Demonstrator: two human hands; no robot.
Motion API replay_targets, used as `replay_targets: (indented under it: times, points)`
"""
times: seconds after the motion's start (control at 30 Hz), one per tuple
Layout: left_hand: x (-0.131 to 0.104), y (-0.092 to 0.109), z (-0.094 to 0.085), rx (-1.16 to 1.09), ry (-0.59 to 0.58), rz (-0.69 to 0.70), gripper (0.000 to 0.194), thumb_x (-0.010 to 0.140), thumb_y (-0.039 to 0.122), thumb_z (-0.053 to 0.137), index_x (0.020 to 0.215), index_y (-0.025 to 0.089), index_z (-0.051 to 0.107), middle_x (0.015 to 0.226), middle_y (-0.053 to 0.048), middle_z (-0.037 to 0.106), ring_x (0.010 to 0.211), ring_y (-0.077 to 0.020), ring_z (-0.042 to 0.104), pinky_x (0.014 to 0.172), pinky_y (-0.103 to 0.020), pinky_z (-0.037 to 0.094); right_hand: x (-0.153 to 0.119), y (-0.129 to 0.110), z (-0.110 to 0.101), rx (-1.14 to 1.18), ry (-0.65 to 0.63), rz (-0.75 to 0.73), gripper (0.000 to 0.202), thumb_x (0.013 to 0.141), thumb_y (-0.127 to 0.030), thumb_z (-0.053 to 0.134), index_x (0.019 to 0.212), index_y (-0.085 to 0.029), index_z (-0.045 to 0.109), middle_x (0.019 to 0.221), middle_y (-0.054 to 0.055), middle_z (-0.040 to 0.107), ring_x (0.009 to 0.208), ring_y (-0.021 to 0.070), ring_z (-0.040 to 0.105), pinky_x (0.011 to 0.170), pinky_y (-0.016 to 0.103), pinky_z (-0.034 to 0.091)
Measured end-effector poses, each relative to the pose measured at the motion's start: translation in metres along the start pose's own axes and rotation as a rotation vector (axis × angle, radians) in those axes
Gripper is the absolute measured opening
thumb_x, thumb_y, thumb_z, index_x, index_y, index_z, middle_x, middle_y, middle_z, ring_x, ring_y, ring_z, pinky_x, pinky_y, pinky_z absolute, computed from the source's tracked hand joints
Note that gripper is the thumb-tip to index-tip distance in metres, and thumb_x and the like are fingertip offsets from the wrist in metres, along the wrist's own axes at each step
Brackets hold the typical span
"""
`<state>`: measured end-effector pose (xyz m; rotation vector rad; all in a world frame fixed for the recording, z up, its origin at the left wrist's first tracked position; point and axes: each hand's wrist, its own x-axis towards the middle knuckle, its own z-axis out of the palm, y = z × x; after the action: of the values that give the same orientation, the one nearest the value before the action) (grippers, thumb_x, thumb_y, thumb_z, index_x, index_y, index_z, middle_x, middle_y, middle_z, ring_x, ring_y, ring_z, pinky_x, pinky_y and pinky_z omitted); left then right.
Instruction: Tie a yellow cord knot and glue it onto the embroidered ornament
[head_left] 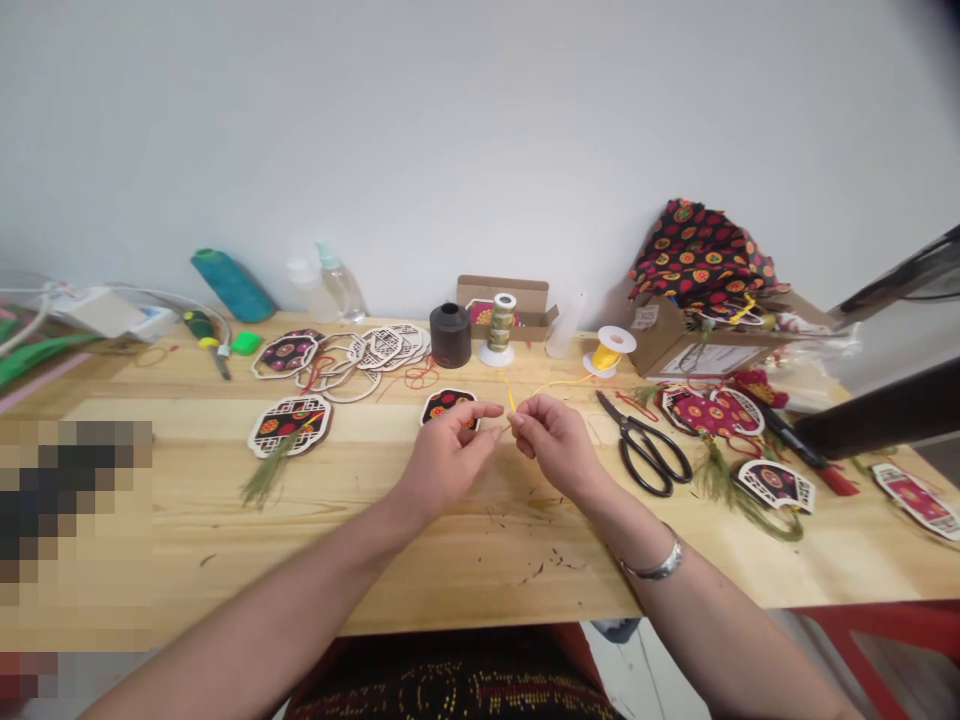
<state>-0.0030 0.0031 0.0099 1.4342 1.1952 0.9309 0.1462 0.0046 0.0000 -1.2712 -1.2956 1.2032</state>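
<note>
My left hand (455, 446) and my right hand (553, 440) meet over the middle of the wooden table. Between the fingertips of both runs a thin yellow cord (509, 392), pinched on each side. From there the cord trails back to a white spool of yellow cord (609, 352). Partly covered by my left hand lies a framed ornament with black patterned fabric (442, 402). To the right of my right hand rest black-handled scissors (646, 445), their blades slightly apart.
On the left lie a tasselled ornament (291, 424) and several white lattice frames (386, 347). A black thread cone (450, 337) and a green-gold thread spool (499, 330) stand behind my hands. A cardboard box (679, 340) with patterned fabric (701, 255) stands back right, near a black post (885, 405).
</note>
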Motion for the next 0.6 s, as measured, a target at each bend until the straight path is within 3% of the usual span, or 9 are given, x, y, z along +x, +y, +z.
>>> replay_targets:
  times: [0.07,0.13,0.3,0.6]
  points:
    - [0.001,0.001,-0.0003,-0.07,-0.081,-0.124,0.037,0.076,0.03,0.059,0.11,0.015,0.059,0.063,0.0,0.06,0.041,-0.0062,0.04,0.039,-0.02,0.03,0.0005,0.0048,0.0004,-0.107,0.028,-0.055,0.021,0.078,-0.035,0.055,0.066,-0.018,0.05,0.05,-0.005,0.046,0.044,0.0074,0.038,0.043,0.021,0.028]
    - [0.0021,0.0004,-0.0001,-0.117,-0.116,-0.164,0.041,0.075,0.029,0.06,0.113,0.014,0.058,0.054,0.002,0.057,0.04,-0.0065,0.041,0.039,-0.02,0.031,0.0011,0.0083,0.0009,-0.182,0.05,-0.084,0.02,0.078,-0.034,0.056,0.066,-0.018,0.052,0.049,-0.005,0.047,0.044,0.0077,0.038,0.044,0.021,0.029]
    - [0.0055,-0.0017,0.0015,-0.212,-0.169,-0.088,0.022,0.072,0.025,0.062,0.091,0.015,0.066,0.07,-0.002,0.066,0.056,-0.0105,0.057,0.045,-0.02,0.042,0.0017,0.0098,0.0037,-0.158,0.04,-0.068,0.019,0.076,-0.033,0.058,0.065,-0.018,0.054,0.048,-0.005,0.047,0.044,0.0076,0.039,0.043,0.02,0.031]
    - [0.0078,-0.0038,-0.0015,-0.155,-0.104,-0.1,0.012,0.071,0.022,0.063,0.076,0.014,0.071,0.053,0.002,0.059,0.045,-0.0065,0.048,0.045,-0.019,0.041,0.0029,0.0046,0.0035,0.009,-0.004,0.024,0.024,0.071,-0.036,0.063,0.062,-0.016,0.053,0.045,-0.006,0.047,0.04,0.0058,0.037,0.04,0.019,0.027]
